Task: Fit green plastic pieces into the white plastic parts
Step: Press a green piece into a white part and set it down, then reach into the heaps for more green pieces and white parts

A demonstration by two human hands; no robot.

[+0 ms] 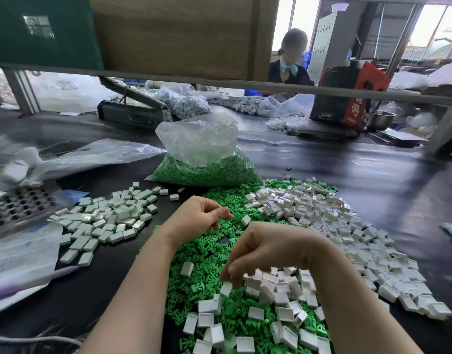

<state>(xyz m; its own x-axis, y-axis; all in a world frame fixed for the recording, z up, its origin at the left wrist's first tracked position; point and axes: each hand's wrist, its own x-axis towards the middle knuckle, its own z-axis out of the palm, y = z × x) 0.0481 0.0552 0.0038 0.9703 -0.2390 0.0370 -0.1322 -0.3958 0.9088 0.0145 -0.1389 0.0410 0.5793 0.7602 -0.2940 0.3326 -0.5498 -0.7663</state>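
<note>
The left hand point(197, 215) hung over the spread of green pieces point(207, 254) with its fingers loosely curled, nothing visibly held. The right hand point(268, 249) dipped its blurred fingertips onto the white parts point(276, 284) heaped on the green; whether it pinched one, I couldn't tell. More white parts lay right, and fitted ones point(110, 215) lay left.

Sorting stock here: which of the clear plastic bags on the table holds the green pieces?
The upright bag in the middle, behind the loose green pile. The flatter bag to its left shows no green.
</note>
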